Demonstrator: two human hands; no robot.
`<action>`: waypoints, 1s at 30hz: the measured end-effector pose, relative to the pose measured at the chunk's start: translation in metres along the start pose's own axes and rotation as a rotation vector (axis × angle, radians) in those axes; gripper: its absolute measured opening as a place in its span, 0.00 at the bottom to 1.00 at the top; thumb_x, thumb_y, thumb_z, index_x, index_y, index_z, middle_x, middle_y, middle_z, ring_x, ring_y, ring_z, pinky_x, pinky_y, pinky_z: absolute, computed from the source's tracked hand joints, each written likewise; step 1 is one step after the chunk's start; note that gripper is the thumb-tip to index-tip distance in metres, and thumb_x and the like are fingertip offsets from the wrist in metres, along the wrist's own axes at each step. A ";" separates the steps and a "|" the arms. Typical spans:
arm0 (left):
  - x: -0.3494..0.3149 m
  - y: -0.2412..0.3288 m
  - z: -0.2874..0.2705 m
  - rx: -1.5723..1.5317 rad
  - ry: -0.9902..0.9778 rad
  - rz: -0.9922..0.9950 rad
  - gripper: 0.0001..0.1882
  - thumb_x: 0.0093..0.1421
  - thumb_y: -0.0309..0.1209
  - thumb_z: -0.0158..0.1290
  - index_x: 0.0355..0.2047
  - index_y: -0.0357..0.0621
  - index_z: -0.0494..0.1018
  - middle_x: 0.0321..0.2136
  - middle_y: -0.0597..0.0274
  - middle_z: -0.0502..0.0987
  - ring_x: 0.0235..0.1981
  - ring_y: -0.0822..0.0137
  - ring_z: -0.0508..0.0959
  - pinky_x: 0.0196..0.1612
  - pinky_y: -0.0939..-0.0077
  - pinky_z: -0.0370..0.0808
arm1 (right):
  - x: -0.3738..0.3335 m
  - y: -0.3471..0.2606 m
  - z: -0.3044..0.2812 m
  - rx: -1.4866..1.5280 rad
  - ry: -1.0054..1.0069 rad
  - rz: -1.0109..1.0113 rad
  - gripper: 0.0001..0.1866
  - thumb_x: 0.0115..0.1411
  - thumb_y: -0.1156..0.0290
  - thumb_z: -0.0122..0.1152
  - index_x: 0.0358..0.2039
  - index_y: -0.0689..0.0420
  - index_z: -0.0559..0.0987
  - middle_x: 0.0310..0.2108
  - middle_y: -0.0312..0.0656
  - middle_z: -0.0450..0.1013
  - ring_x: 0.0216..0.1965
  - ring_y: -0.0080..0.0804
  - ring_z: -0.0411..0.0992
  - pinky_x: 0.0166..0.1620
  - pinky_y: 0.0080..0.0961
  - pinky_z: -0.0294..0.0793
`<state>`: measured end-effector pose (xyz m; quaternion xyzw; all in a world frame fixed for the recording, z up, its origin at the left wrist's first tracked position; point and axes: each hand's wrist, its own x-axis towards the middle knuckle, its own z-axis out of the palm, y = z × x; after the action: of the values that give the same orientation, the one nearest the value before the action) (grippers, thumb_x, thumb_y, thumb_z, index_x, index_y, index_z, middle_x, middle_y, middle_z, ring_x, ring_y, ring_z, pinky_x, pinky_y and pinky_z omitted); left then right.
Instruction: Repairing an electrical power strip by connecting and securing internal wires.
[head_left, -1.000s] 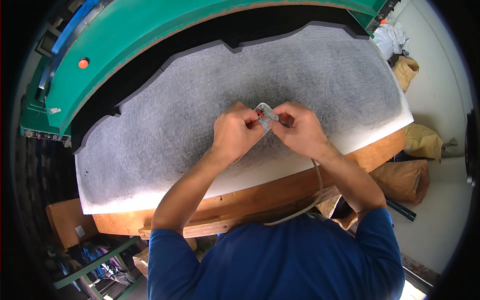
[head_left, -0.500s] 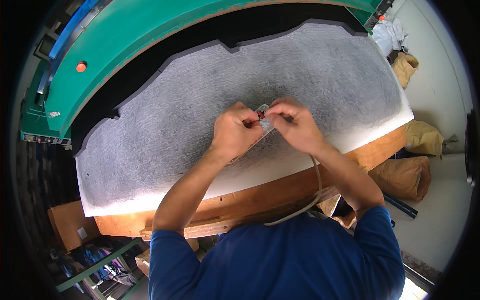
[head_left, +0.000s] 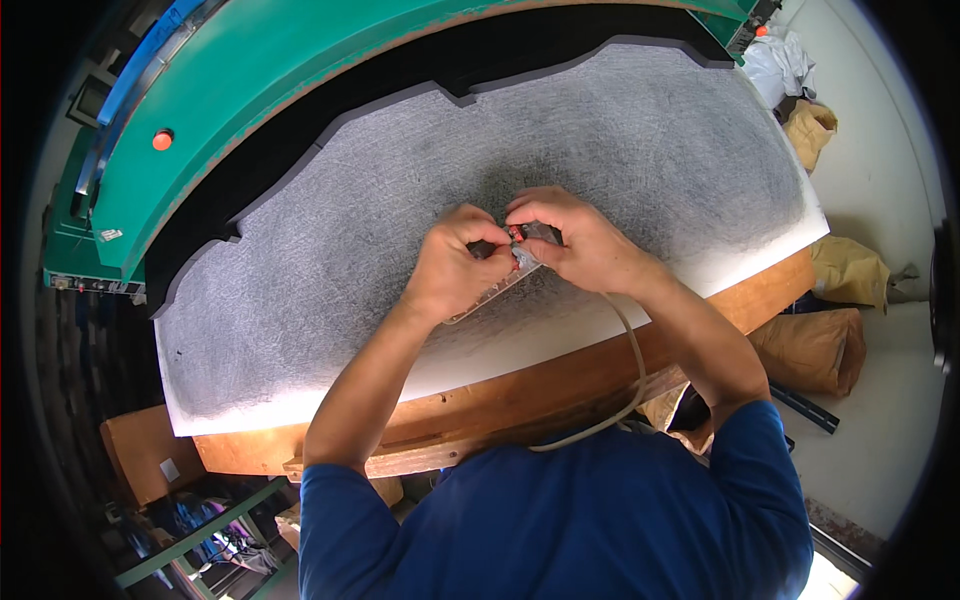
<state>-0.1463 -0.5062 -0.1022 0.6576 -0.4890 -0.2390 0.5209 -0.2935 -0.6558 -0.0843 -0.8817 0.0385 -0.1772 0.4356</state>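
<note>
My left hand [head_left: 455, 262] and my right hand [head_left: 582, 240] meet over the middle of the worktop. Fingers of both are closed in a pinch around a small red piece [head_left: 516, 234], whose exact kind I cannot make out. Just below the fingertips shows a bit of clear plastic [head_left: 524, 259]. A narrow, see-through plastic strip or tray edge [head_left: 492, 295] slants down from there beneath my left hand; the hand hides the rest. Under both hands lies the large worktop [head_left: 330, 280], white with dense grey scuffing.
A black jagged-edged strip [head_left: 400, 65] borders the far side, before a green machine [head_left: 330, 60] with an orange button [head_left: 163, 139]. A wooden rail [head_left: 560, 385] runs along the near edge. A cream hose [head_left: 638, 375] curves by my right forearm. Brown paper bags [head_left: 815, 350] stand right.
My right hand has shifted slightly left, its fingertips now closer to those of my left hand. My left hand has tilted a little, and more of the clear strip shows below it.
</note>
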 end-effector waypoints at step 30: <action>-0.003 0.000 -0.009 -0.300 -0.021 -0.163 0.04 0.54 0.18 0.60 0.30 0.35 0.81 0.33 0.59 0.82 0.32 0.74 0.79 0.36 0.79 0.79 | -0.002 0.013 0.013 0.617 0.114 0.481 0.13 0.55 0.75 0.69 0.40 0.64 0.78 0.57 0.50 0.70 0.52 0.33 0.72 0.53 0.28 0.73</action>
<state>-0.1396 -0.4996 -0.0999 0.6074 -0.3985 -0.3575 0.5870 -0.2901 -0.6538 -0.1020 -0.6639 0.2132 -0.1221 0.7063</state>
